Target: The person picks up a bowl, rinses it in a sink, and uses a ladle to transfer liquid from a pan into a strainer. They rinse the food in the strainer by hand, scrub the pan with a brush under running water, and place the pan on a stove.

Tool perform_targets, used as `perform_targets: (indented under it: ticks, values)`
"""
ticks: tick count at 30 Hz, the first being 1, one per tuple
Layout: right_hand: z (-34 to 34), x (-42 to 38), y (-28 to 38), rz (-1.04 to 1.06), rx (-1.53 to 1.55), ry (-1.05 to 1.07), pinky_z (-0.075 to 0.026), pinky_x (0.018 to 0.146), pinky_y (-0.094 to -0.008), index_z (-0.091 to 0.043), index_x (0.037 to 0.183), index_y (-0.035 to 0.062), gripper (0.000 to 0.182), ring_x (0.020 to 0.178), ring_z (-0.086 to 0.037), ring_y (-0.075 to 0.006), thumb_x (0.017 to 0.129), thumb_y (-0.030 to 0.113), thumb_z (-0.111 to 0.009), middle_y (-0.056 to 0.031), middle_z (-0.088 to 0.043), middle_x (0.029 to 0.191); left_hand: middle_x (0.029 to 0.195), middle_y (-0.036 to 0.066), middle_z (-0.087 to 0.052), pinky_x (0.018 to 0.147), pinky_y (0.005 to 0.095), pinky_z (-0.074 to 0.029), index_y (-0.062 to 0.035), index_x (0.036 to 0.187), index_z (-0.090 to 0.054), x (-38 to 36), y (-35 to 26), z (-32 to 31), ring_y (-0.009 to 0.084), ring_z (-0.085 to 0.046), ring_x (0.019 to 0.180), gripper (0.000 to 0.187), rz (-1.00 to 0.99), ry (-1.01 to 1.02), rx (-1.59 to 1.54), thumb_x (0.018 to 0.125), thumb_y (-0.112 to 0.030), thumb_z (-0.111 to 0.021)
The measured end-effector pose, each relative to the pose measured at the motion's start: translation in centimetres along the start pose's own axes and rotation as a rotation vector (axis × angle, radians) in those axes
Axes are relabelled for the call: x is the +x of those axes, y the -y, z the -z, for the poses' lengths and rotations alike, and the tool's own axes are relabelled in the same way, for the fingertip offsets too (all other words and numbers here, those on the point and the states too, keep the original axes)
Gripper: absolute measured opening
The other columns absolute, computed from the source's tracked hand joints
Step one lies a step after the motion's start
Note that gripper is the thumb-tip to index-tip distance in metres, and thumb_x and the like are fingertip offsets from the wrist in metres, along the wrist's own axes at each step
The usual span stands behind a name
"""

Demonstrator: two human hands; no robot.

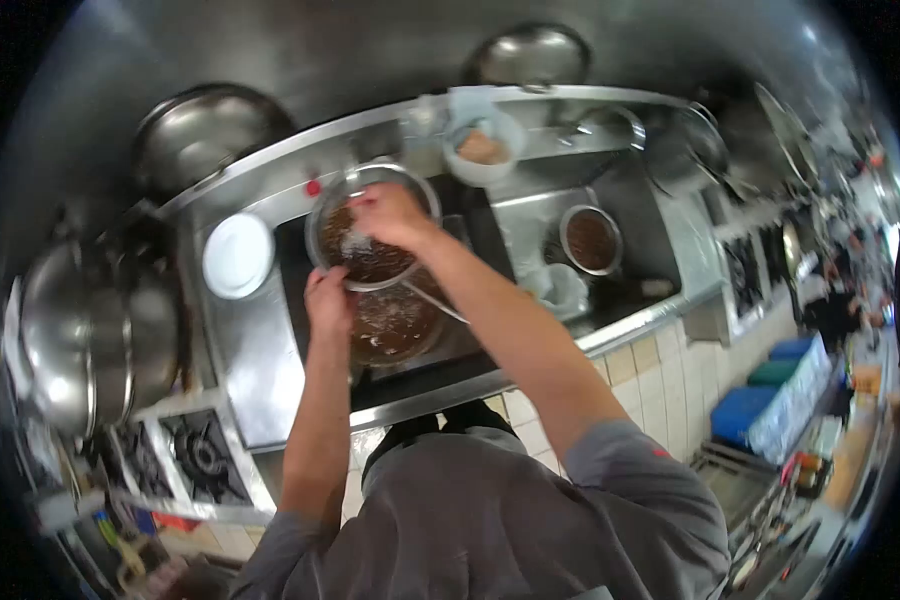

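Observation:
A round metal bowl or strainer point(433, 200) with brown contents sits over the left sink basin. My left hand point(328, 298) grips its near left rim, thumb and fingers wrapped round the edge. Over the brown contents is my right hand point(395, 215), fingers curled and partly blurred; whatever they hold is hidden. Below the fingers shows a whitish blur that I cannot identify. Beneath the bowl, nearer my body, a larger round vessel holds brown liquid point(395, 325) with pale flecks. A thin metal handle point(435, 300) slants out at the bowl's lower right.
A white plate or lid point(238, 256) lies on the left counter. Behind the sinks stands a white tub point(485, 165) with pinkish contents. The right basin contains a small bowl of brown contents point(590, 240) and a whitish container point(560, 290). Gas burners point(205, 455) are at lower left.

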State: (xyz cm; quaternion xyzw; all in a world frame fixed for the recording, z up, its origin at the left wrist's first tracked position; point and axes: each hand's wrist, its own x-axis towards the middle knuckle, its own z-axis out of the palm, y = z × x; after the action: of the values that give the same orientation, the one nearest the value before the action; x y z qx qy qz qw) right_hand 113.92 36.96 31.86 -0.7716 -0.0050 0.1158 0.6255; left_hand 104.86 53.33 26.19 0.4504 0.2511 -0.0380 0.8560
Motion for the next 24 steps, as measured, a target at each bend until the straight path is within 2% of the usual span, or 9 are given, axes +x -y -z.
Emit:
perform_targets:
  ticks: [2,5,7,11,13,14,17,21,24]
  values:
    - [0.6,-0.6,-1.0,0.201,-0.144,-0.123,-0.056,0.072,-0.0320,-0.071,0.094,0.0018,0.013,0.077,-0.070,-0.0190,0.086,0.011,-0.067,-0.0115,-0.072,0.085,0.093,0.008,-0.066,0.051,0.0354,-0.057,-0.0060,0.097,-0.059,0.6,0.3,0.6,0.0209,-0.065,0.068,0.014,-0.006,0.015,0.027,0.085,0.001,-0.060]
    - [2.5,-1.0,-3.3,0.184,0.042,-0.387,-0.054,0.076,-0.0343,-0.073,0.094,0.0058,0.014,0.079,-0.070,-0.0246,0.084,0.014,-0.068,-0.0129,-0.073,0.085,0.093,0.010,-0.066,0.054,0.0359,-0.059,-0.0045,0.104,-0.056,0.3,-0.9,1.1,0.0218,-0.067,0.069,0.016,0.000,0.006,-0.010,0.089,0.001,-0.054]
    - [4.1,-2.9,-3.5,0.245,-0.148,-0.602,-0.054,0.077,-0.0331,-0.072,0.099,0.0040,0.019,0.083,-0.069,-0.0220,0.085,0.015,-0.069,-0.0125,-0.072,0.087,0.094,0.011,-0.066,0.056,0.0364,-0.060,-0.0037,0.105,-0.055,0.3,-1.2,1.6,0.0223,-0.068,0.071,0.017,-0.009,-0.003,-0.003,0.090,0.002,-0.053]
    - [3.4,-5.7,-5.9,0.080,-0.156,-0.481,-0.054,0.078,-0.0340,-0.063,0.122,0.0060,0.037,0.089,-0.068,-0.0220,0.089,0.021,-0.069,-0.0111,-0.070,0.105,0.099,0.013,-0.066,0.060,0.0386,-0.063,-0.0016,0.107,-0.054,-1.4,-2.7,1.9,0.0244,-0.069,0.076,0.018,-0.030,-0.049,-0.062,0.090,0.002,-0.051]
    - [1.8,-8.7,-4.3,-0.256,0.283,-0.048,-0.056,0.076,-0.0352,-0.044,0.143,0.0097,0.056,0.094,-0.066,-0.0236,0.095,0.028,-0.065,-0.0113,-0.062,0.123,0.105,0.013,-0.064,0.067,0.0414,-0.062,-0.0029,0.110,-0.053,-1.3,-2.7,3.3,0.0255,-0.069,0.084,0.020,-0.015,-0.021,0.000,0.090,0.002,-0.050]
    - [1.4,-8.5,-5.2,-0.315,0.415,0.109,-0.058,0.079,-0.0424,-0.038,0.146,0.0151,0.057,0.094,-0.066,-0.0267,0.097,0.028,-0.064,-0.0100,-0.056,0.129,0.111,0.012,-0.062,0.074,0.0441,-0.062,-0.0041,0.113,-0.052,-1.1,-2.6,3.7,0.0266,-0.068,0.092,0.023,-0.008,0.031,0.043,0.091,0.001,-0.050]
    - [-0.7,-7.5,-6.4,-0.322,0.738,0.130,-0.060,0.080,-0.0457,-0.037,0.145,0.0160,0.053,0.097,-0.067,-0.0288,0.098,0.023,-0.061,-0.0137,-0.057,0.127,0.104,0.015,-0.066,0.062,0.0397,-0.064,-0.0006,0.109,-0.054,-0.8,-3.0,3.3,0.0263,-0.070,0.081,0.020,-0.063,0.010,-0.009,0.090,0.003,-0.050]
    - [-1.7,-7.1,-5.3,-0.303,0.736,0.041,-0.062,0.074,-0.0472,-0.036,0.144,0.0164,0.052,0.096,-0.069,-0.0303,0.097,0.012,-0.056,-0.0152,-0.058,0.124,0.105,0.014,-0.066,0.067,0.0411,-0.062,-0.0021,0.110,-0.055,-1.9,-3.5,3.3,0.0260,-0.069,0.085,0.021,-0.035,0.023,0.027,0.090,0.003,-0.051]
    - [-1.8,-8.3,-4.3,-0.227,0.688,-0.089,-0.063,0.060,-0.0413,-0.040,0.140,0.0153,0.055,0.090,-0.070,-0.0289,0.088,-0.002,-0.051,-0.0138,-0.063,0.116,0.105,0.012,-0.066,0.073,0.0415,-0.061,-0.0032,0.110,-0.056,-2.6,-3.1,3.3,0.0239,-0.069,0.089,0.017,0.015,0.060,-0.024,0.092,-0.001,-0.055]
